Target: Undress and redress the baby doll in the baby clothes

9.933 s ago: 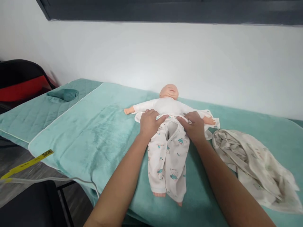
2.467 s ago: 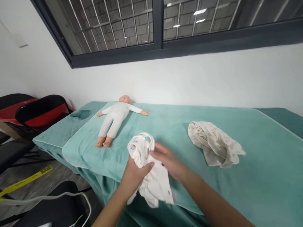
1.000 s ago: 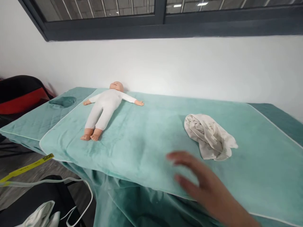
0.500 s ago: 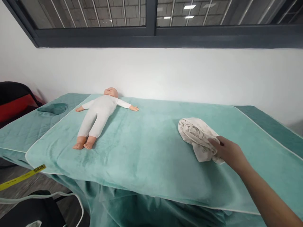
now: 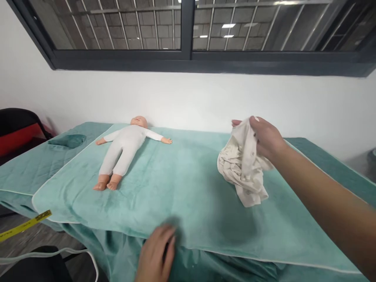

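Change: from lying to lifted

Pale-green plush bed cover (image 5: 188,176): spread beneath everything. White-bodied baby doll with pink hands and feet (image 5: 127,145): on its back at left, unmoved. Crumpled off-white printed fabric cloth (image 5: 242,168): now raised over the cover's right half; contact of lower folds unclear. Right hand (image 5: 266,137) pinches its top, thumb against fingers. Left hand (image 5: 157,252), newly in view, fingers bent near the front edge; grip cannot be told. Judgement: handling has passed from first contact to lifting.
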A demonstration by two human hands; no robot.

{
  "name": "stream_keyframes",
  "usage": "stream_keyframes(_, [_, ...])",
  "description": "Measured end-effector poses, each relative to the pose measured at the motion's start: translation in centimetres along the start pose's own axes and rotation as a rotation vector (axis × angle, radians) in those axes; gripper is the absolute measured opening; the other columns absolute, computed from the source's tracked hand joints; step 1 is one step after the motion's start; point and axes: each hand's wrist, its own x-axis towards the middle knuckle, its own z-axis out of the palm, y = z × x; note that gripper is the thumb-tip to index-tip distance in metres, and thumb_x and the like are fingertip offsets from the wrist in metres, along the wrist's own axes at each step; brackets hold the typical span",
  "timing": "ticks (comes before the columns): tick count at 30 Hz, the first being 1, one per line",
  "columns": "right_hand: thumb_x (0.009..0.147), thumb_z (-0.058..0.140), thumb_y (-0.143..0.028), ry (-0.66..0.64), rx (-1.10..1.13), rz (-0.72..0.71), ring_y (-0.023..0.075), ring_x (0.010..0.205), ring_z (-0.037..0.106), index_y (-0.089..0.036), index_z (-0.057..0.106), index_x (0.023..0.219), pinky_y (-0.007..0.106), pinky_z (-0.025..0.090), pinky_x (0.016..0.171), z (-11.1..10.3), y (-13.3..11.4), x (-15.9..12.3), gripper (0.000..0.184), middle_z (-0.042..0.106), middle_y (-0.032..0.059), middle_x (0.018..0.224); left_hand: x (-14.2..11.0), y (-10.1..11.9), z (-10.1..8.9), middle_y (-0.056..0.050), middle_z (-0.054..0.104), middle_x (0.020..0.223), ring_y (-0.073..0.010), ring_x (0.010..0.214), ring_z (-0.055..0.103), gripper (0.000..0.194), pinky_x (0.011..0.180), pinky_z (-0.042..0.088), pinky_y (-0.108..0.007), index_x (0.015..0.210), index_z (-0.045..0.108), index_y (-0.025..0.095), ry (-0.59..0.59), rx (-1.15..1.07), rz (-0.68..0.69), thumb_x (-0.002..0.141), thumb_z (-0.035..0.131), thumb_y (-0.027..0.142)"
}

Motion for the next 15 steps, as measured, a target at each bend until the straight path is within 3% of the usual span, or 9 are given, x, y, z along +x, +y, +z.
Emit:
stream_keyframes(3, [0.09,0.06,-0.046,-0.196,-0.043,-0.105,0.0215,0.105,0.064,-0.022,0.056,0.087,0.036,0.054,0.083,3.8,-2.4,-0.4,0.025,0.071,0.0093,0.113,9.0,2.2,3.6,-0.009,0.068,0.119,-0.0228,0.109,0.066,0.035,0.093,0.055,-0.04,0.123,0.06,0.025,-0.025,-0.281,-0.085,0.089,0.056,0.032])
stream_keyframes(7, [0.091,0.058,-0.056,-0.449,-0.182,-0.277,0.0227,0.109,0.062,-0.021,0.059,0.093,0.038,0.054,0.084,7.8,-5.0,-2.8,0.035,0.068,0.0083,0.121,19.1,5.6,7.8,-0.017,0.058,0.132,-0.0247,0.112,0.061,0.062,0.091,0.051,-0.036,0.134,0.05,0.017,-0.002,-0.629,-0.339,0.077,0.071,0.034])
stream_keyframes(9, [0.092,0.054,-0.058,-0.54,-0.289,-0.339,0.022,0.106,0.062,-0.02,0.063,0.098,0.038,0.052,0.085,8.7,-5.9,-3.7,0.04,0.067,0.0079,0.122,21.7,6.2,8.8,-0.015,0.065,0.118,-0.0234,0.099,0.063,0.048,0.085,0.05,-0.034,0.123,0.057,0.016,-0.034,-0.719,-0.395,0.079,0.068,0.034])
stream_keyframes(11, [0.093,0.051,-0.059,-0.551,-0.393,-0.416,0.0215,0.105,0.062,-0.02,0.065,0.1,0.039,0.05,0.088,8.6,-6.4,-3.8,0.042,0.067,0.0064,0.121,22.7,5.7,9.0,-0.01,0.069,0.099,-0.0214,0.086,0.061,0.03,0.079,0.048,-0.033,0.106,0.064,0.016,-0.051,-0.737,-0.407,0.081,0.064,0.034])
stream_keyframes(13, [0.094,0.051,-0.056,-0.461,-0.502,-0.489,0.0221,0.104,0.062,-0.02,0.067,0.1,0.039,0.048,0.09,7.6,-6.2,-2.9,0.04,0.067,0.0052,0.116,22.9,4.6,8.5,-0.005,0.066,0.08,-0.0196,0.077,0.058,0.019,0.076,0.046,-0.032,0.086,0.065,0.018,-0.048,-0.701,-0.411,0.081,0.063,0.036])
stream_keyframes(15, [0.096,0.05,-0.047,-0.286,-0.64,-0.534,0.0239,0.102,0.062,-0.02,0.068,0.102,0.042,0.047,0.091,6.3,-5.1,-1.8,0.033,0.068,0.0058,0.11,22.8,3.3,7.9,-0.001,0.059,0.067,-0.0183,0.072,0.055,0.023,0.075,0.044,-0.031,0.07,0.061,0.019,-0.044,-0.667,-0.422,0.08,0.063,0.039])
